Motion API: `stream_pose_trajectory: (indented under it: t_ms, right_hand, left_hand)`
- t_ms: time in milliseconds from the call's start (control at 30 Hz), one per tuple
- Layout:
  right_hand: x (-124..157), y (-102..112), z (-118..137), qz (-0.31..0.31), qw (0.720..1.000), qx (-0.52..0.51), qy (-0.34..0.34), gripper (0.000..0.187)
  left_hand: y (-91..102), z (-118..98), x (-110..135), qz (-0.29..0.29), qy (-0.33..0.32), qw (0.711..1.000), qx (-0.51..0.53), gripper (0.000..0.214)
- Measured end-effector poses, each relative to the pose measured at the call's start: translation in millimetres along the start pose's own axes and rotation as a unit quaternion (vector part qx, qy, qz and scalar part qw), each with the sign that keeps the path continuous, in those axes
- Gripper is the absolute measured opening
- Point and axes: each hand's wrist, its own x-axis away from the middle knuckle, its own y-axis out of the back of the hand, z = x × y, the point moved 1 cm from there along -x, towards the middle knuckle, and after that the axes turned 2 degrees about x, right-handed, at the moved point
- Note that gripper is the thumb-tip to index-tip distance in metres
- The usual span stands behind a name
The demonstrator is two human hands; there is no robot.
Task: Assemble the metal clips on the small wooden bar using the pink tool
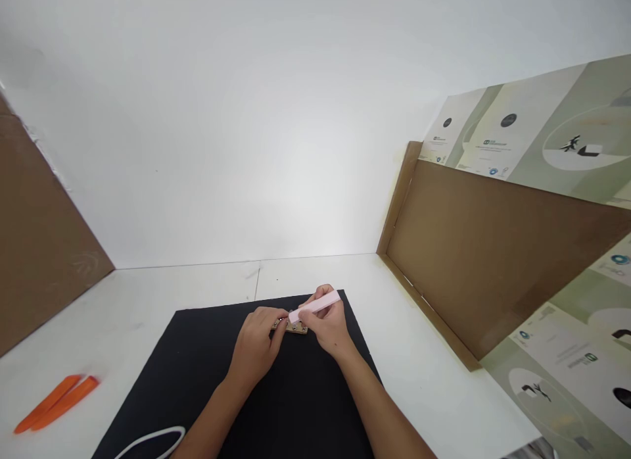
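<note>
My right hand (329,325) is closed around a pale pink pen-shaped tool (315,306), its tip pointing down-left onto a small tan flat part (294,327) with dark holes. That part lies on a black mat (207,373) in the middle of the white table. My left hand (257,344) rests on the mat with its fingers curled against the left end of the tan part, pinning it. Most of the part is hidden under my fingers.
Two orange pry tools (56,401) lie on the white table (434,360) at the front left. A white loop of cable (150,440) sits at the mat's near edge. Brown cardboard panels (483,262) stand to the right and left; a white wall stands behind.
</note>
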Motion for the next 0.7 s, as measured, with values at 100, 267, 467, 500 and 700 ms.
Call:
stream_pose_trajectory:
  t_ms: [100,267,467,500,700]
  right_hand:
    - [-3.6,3.2,-3.9,-0.051,0.998,0.017,0.021,0.037]
    - [-8.2,11.3,-4.8,-0.083,0.995,0.040,0.035,0.036]
    - [-1.0,2.7,1.5,0.028,0.999,-0.004,-0.024,0.038]
    - [-0.2,1.2,1.5,0.028,0.999,-0.006,-0.025,0.038]
    - [-5.8,6.3,-5.6,-0.053,0.998,0.024,0.025,0.037]
  left_hand:
    - [-0.6,-0.8,0.4,0.021,-0.002,1.000,0.007,0.017]
    - [-0.7,0.2,0.8,0.027,0.002,1.000,0.007,0.017]
    - [-0.2,1.8,1.3,0.023,0.001,1.000,0.001,0.018]
    - [-0.1,1.8,1.4,0.020,0.001,1.000,0.000,0.018]
    - [-0.8,2.6,1.4,0.001,0.003,1.000,-0.002,0.019]
